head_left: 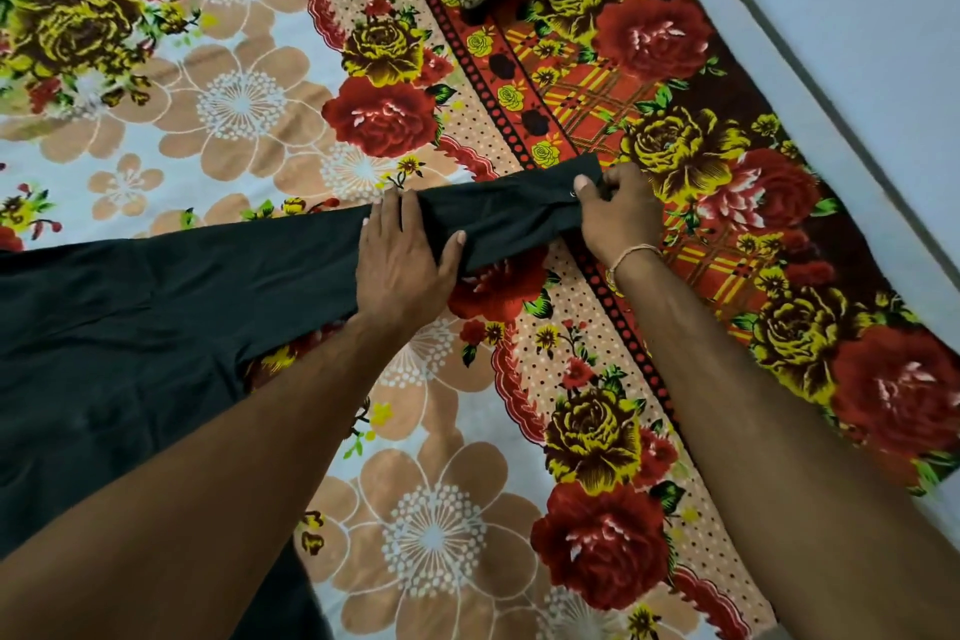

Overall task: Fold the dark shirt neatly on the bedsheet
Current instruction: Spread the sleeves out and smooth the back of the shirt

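Both hands on one sleeve of the dark shirt (171, 327), spread across the floral bedsheet (249, 109). Left hand (402, 260) pressed flat mid-sleeve, fingers (395, 218) extended together. Right hand (618, 213) pinching the cuff (561, 187), fingers clamped on it.

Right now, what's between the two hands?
Head view: only the dark shirt's sleeve spans from the flat left hand to the right hand pinching its cuff.

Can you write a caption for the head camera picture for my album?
Left hand presses the dark shirt sleeve flat on the floral bedsheet while the right hand pinches its cuff.
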